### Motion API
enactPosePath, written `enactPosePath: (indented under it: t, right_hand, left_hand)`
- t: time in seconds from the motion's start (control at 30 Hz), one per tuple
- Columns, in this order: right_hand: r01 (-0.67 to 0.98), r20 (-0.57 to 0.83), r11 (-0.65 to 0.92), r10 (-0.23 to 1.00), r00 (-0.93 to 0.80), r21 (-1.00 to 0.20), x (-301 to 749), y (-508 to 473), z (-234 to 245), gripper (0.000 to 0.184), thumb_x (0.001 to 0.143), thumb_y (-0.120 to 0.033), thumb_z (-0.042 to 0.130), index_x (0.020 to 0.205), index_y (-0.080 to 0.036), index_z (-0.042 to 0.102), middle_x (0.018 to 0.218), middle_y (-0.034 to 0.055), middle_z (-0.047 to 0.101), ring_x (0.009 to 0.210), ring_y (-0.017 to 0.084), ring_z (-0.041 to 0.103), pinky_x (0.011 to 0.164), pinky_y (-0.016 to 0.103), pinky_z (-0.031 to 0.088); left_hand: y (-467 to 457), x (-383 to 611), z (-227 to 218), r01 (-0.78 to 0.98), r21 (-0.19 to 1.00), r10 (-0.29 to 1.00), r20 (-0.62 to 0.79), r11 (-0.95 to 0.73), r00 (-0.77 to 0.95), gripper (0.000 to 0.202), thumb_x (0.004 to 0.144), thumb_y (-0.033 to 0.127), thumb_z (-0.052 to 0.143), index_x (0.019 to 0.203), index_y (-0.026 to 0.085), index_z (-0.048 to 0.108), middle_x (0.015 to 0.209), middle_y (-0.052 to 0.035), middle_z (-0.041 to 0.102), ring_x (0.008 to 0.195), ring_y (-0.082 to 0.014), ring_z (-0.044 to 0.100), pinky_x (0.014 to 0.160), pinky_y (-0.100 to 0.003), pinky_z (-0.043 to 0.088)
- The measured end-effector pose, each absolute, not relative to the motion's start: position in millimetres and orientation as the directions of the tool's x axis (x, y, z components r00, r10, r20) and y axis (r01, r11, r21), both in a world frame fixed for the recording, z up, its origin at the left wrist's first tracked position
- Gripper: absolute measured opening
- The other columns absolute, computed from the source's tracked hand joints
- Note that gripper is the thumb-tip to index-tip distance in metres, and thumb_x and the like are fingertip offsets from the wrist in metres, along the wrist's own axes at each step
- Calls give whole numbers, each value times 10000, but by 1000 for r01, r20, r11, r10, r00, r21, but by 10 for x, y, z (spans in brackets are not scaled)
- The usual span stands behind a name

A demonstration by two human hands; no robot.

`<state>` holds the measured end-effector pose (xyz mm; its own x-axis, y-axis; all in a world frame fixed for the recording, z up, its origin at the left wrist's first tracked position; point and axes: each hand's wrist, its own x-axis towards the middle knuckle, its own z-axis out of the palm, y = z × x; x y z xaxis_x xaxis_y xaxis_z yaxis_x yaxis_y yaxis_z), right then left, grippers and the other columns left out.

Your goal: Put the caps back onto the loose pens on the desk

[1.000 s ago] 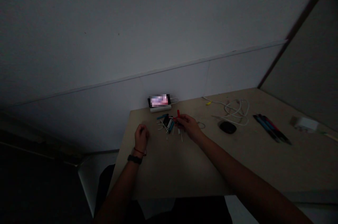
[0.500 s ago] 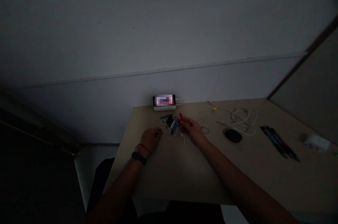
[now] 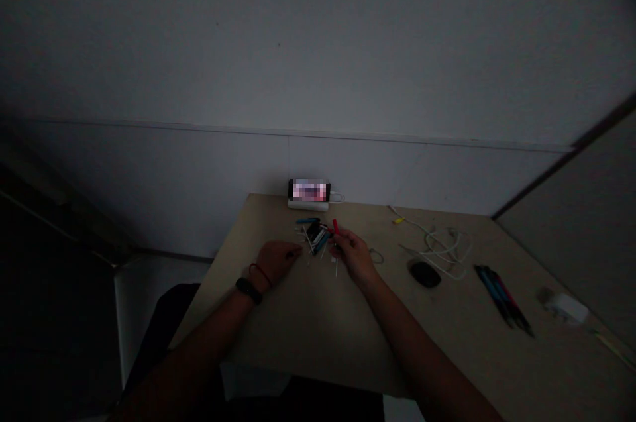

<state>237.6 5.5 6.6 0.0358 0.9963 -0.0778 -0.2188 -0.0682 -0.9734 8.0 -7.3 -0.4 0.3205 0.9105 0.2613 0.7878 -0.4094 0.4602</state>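
In the dim head view, a small heap of thin white sticks (image 3: 307,236) and blue and black pen-like pieces (image 3: 322,242) lies on the table (image 3: 298,322). My right hand (image 3: 355,255) is at the heap's right side, its thumb and fingers pinched on a small red piece (image 3: 335,226) that sticks up. The red piece's exact kind is too dark to tell. My left hand (image 3: 279,259), with a red cord and black band at the wrist, rests at the left of the heap. Its fingers are closed together; anything between them is too small to make out.
Behind the heap a lit phone (image 3: 309,191) leans on a white stand (image 3: 308,206) by the wall. To the right are a grey loop (image 3: 376,256), a black mouse (image 3: 424,273), a tangled white cable (image 3: 442,246), several pens (image 3: 504,299) and a white charger (image 3: 569,309).
The head view has tilted and shifted, so the table's things sit at new places. My right hand stays on the red piece; my left hand has drawn slightly away from the heap.
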Motion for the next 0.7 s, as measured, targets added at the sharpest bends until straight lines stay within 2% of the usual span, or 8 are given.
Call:
enactPosePath:
  t: [0.13,0.33,0.53,0.7]
  right_hand:
    - [-210,-89,-78,995,45,-975,2360,46,88,492,600,-579,816,882,-199,682,748,25,732,551,143,612,547,277,518]
    - [-145,-73,-67,997,38,-987,2361,43,70,474,626,-599,791,871,-213,663,779,37,738,568,166,625,564,303,524]
    - [-156,-71,-66,997,27,-985,2362,35,66,454,643,-588,783,870,-214,662,754,26,729,568,161,613,544,282,501]
    - [-177,-86,-80,996,24,-981,2358,28,84,445,642,-563,797,881,-211,667,756,24,727,567,155,606,541,273,490]
  left_hand:
    - [-64,74,1,774,505,923,246,-382,295,211,891,307,595,985,282,783,967,-64,782,906,-247,698,847,-340,502]
    - [-78,73,11,733,584,936,264,-348,234,150,853,343,644,908,278,767,844,-60,765,788,-236,687,780,-319,498]
    - [-95,71,20,754,559,934,280,-345,220,161,869,361,635,934,272,753,849,-60,760,783,-238,685,741,-314,484]
    - [-99,65,21,763,543,933,267,-352,241,135,874,317,626,905,270,749,833,-57,757,774,-234,683,743,-313,474]
